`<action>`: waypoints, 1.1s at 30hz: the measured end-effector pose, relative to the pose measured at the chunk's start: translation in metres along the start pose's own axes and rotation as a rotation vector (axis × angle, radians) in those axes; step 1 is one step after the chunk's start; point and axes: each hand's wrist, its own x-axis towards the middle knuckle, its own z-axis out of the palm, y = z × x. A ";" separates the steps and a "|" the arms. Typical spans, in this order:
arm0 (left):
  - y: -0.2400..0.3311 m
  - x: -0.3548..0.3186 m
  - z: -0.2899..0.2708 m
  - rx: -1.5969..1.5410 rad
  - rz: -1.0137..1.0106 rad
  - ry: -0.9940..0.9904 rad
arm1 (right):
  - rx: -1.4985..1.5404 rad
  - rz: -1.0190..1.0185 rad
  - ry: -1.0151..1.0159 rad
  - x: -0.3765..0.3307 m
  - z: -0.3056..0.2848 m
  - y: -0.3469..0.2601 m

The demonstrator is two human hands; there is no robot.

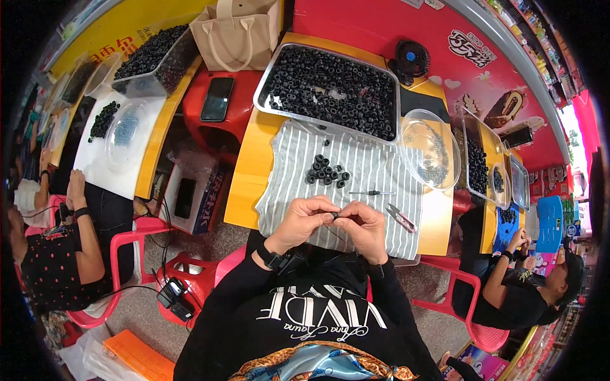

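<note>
My left hand (305, 220) and my right hand (363, 228) meet over the near edge of a striped cloth (279, 190). Between their pinched fingertips is a small black ring-shaped part (334, 216), mostly covered by the fingers. A little beyond them lies a loose pile of black ring-shaped parts (325, 173). To the right of the pile rests a thin tool with a black middle (373, 192). Small thread snips (401, 218) with reddish handles lie beside my right hand. Farther back stands a clear tray (262, 95) filled with many such black parts.
A round clear dish (455, 168) of small pieces sits at the cloth's right. A black fan (410, 60) stands behind. On the left, a red stool (194, 114) carries a phone (217, 100), with a beige bag (235, 38) behind. People work at tables on both sides.
</note>
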 end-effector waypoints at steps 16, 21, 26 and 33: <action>0.009 0.000 -0.001 -0.172 -0.163 -0.061 | -0.388 -0.194 0.064 0.010 0.008 0.000; 0.008 0.000 -0.010 -0.339 -0.226 -0.113 | -0.521 -0.359 0.037 0.011 0.011 -0.004; 0.008 -0.001 -0.007 -0.301 -0.208 -0.025 | -0.709 -0.437 0.048 0.011 0.012 -0.009; 0.003 -0.002 -0.008 -0.276 -0.158 0.051 | -0.785 -0.449 0.030 0.000 0.011 -0.012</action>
